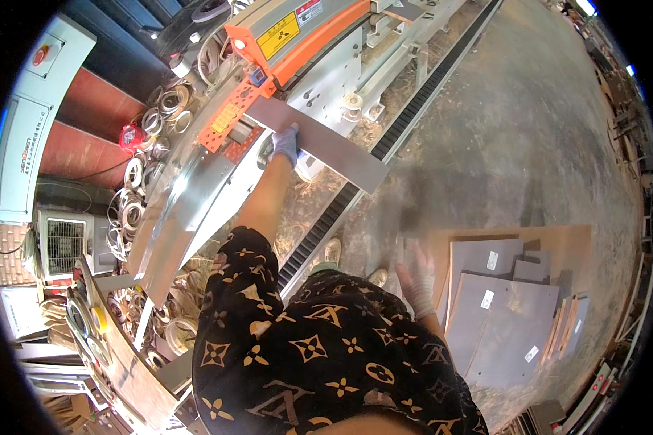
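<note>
So I'm standing by this orange-trimmed machine (pixel 323 47) and the person working it has a long grey board (pixel 319 145) at its near end: one end is right by the machine's orange bracket (pixel 228 116), can't tell if they touch, and the other reaches out over the black roller track (pixel 421 94) on the machine's right. Left hand (pixel 286 143), in a pale glove, is clamped on the board's edge, thumb on top, other fingers mostly hidden. Right hand (pixel 418 281), gloved too and kinda blurry, hangs with nothing in it, well off to the machine's right; thumb's apart from the fingers, can't tell how those sit. Just beside that hand, grey panels (pixel 511 319) lie on a tan sheet (pixel 569 239). Left of the machine there's a mess of rolled strips (pixel 130 210), then a pale control cabinet (pixel 62 76) further out.
</note>
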`<state>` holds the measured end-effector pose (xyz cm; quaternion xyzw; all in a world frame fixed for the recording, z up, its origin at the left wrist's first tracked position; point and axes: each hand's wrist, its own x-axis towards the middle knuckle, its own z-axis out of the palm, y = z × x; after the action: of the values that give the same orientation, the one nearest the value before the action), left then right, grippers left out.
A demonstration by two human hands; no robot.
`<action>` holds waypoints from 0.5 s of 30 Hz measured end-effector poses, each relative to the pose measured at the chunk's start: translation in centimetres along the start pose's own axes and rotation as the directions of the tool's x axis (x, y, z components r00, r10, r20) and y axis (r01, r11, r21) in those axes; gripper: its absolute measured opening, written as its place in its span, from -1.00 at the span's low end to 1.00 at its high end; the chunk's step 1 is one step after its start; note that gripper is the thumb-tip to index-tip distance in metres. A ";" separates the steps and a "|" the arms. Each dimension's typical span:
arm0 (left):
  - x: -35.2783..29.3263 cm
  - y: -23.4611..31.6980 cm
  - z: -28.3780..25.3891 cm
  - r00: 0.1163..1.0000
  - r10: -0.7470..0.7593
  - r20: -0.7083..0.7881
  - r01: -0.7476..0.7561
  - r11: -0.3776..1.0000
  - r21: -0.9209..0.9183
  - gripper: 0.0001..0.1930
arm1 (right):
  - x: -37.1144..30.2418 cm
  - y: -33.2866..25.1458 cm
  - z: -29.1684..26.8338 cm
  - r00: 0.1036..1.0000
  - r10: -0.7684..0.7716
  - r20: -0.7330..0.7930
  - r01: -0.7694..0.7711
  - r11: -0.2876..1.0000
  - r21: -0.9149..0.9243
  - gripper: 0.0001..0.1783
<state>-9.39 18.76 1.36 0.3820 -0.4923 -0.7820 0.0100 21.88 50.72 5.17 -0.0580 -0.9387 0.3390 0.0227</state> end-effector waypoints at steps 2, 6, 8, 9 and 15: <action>0.4 0.2 1.5 1.000 -0.013 0.012 0.013 0.999 0.042 -0.82 | -0.3 0.4 0.2 1.000 0.025 -0.003 -0.025 0.999 0.032 -0.33; 4.0 -0.4 5.6 0.993 0.032 0.116 -0.046 0.992 0.118 -0.86 | -1.2 3.5 0.7 0.991 0.135 -0.002 -0.135 0.990 0.032 -0.28; 10.1 -2.0 5.9 0.948 0.055 0.312 -0.076 0.996 0.056 -0.88 | -2.4 4.5 -0.3 0.980 0.196 -0.018 -0.196 0.981 0.009 -0.25; 11.1 -2.6 6.9 0.927 0.049 0.373 -0.081 0.994 0.072 -0.85 | -2.9 4.8 -1.2 0.966 0.255 -0.032 -0.255 0.967 0.005 -0.23; 5.5 0.3 9.4 0.939 -0.002 0.345 -0.082 0.970 0.227 -0.62 | -10.2 14.5 -5.0 0.725 0.647 -0.238 -0.683 0.627 -0.376 -0.09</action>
<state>-19.11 23.65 0.48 0.2284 -0.5845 -0.7714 -0.1057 33.79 63.63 -0.28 -0.4172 -0.8997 0.1002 -0.0801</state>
